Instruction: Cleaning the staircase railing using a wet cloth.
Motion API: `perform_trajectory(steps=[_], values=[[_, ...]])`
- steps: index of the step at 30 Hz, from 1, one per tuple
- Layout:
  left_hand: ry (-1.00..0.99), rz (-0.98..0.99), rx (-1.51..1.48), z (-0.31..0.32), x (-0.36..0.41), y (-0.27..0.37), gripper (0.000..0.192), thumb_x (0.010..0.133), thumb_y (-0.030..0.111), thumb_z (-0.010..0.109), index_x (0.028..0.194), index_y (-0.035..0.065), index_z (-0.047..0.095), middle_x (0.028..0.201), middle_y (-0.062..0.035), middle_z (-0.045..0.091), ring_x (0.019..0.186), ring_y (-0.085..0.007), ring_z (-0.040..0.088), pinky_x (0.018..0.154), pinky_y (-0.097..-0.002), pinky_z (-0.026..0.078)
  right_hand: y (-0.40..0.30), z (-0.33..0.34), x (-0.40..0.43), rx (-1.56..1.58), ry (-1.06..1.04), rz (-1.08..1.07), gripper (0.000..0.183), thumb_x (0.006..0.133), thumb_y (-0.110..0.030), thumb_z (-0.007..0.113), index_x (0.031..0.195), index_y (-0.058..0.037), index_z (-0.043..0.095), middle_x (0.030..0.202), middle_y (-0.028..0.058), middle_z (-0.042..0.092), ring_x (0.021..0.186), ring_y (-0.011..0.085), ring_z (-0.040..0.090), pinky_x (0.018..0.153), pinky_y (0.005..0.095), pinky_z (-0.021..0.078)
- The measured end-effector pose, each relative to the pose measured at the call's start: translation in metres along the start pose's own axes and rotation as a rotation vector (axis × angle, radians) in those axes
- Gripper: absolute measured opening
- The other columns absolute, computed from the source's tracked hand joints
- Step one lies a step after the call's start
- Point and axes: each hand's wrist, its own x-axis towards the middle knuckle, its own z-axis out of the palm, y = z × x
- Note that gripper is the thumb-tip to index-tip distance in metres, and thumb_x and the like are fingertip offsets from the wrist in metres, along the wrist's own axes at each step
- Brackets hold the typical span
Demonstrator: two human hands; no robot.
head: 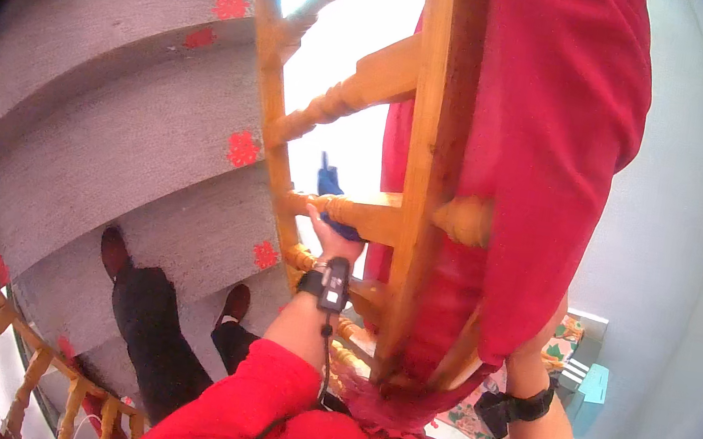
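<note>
My left hand (338, 241) is at a turned wooden baluster (365, 216) of the stair railing, with a blue cloth (329, 183) in its grip; part of the cloth shows beyond the baluster. A large red cloth (562, 114) hangs over the wooden handrail (423, 162) and down its outer side. My right forearm reaches up under the lower edge of this red cloth, which hides my right hand. Both wrists wear black straps with small devices and cables.
Carpeted stairs (136, 122) with red flower-shaped marks curve along the left, and my feet stand on them. A second wooden railing (31, 343) runs at the lower left. Below right are a patterned floral surface (472, 415) and a light-blue box (594, 388), beside a pale wall (671, 197).
</note>
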Motion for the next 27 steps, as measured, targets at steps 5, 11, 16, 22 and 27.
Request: perform_trajectory(steps=[5, 11, 16, 22, 27], values=[[-0.074, -0.022, -0.065, -0.001, 0.0, -0.015, 0.071, 0.077, 0.069, 0.026, 0.112, 0.0112, 0.047, 0.11, -0.0084, 0.052, 0.102, -0.0264, 0.05, 0.089, -0.0445, 0.037, 0.006, -0.004, -0.001, -0.011, 0.003, 0.036, 0.033, 0.082, -0.023, 0.051, 0.103, 0.0028, 0.05, 0.096, 0.013, 0.057, 0.086, 0.0217, 0.055, 0.073, 0.0328, 0.0436], [-0.15, -0.103, 0.245, 0.015, -0.046, -0.009, 0.046, 0.085, 0.049, 0.038, 0.11, 0.0119, 0.05, 0.105, -0.0066, 0.057, 0.095, -0.0237, 0.055, 0.082, -0.0403, 0.044, -0.001, -0.003, 0.007, 0.056, 0.019, -0.02, 0.026, 0.084, -0.02, 0.047, 0.098, 0.002, 0.052, 0.085, 0.0144, 0.059, 0.075, 0.0202, 0.058, 0.064, 0.0315, 0.0449], [-0.068, -0.18, 0.611, 0.043, -0.085, 0.012, 0.027, 0.084, 0.033, 0.05, 0.099, 0.0107, 0.055, 0.09, -0.0037, 0.061, 0.078, -0.0171, 0.059, 0.069, -0.0331, 0.049, 0.003, 0.005, 0.005, 0.222, 0.031, 0.102, 0.024, 0.089, -0.018, 0.039, 0.096, 0.0014, 0.052, 0.081, 0.0174, 0.059, 0.071, 0.0224, 0.059, 0.061, 0.0323, 0.0452], [-0.207, 0.964, 1.687, 0.136, -0.111, 0.029, 0.029, 0.081, 0.02, 0.057, 0.102, 0.0005, 0.051, 0.089, -0.0099, 0.058, 0.081, -0.0201, 0.056, 0.071, -0.03, 0.044, -0.003, 0.007, 0.007, 0.299, 0.08, 0.023, 0.023, 0.089, -0.014, 0.038, 0.099, 0.001, 0.052, 0.079, 0.0193, 0.059, 0.072, 0.028, 0.06, 0.063, 0.035, 0.0453], [-0.349, 1.723, 1.906, 0.263, -0.083, 0.029, 0.044, 0.08, 0.02, 0.055, 0.116, -0.0018, 0.043, 0.121, -0.0311, 0.037, 0.112, -0.0427, 0.037, 0.095, -0.0428, 0.03, -0.005, 0.011, 0.005, 0.276, 0.095, -0.043, 0.02, 0.085, -0.009, 0.039, 0.098, -0.0002, 0.052, 0.08, 0.0232, 0.057, 0.077, 0.0381, 0.058, 0.065, 0.0383, 0.0453]])
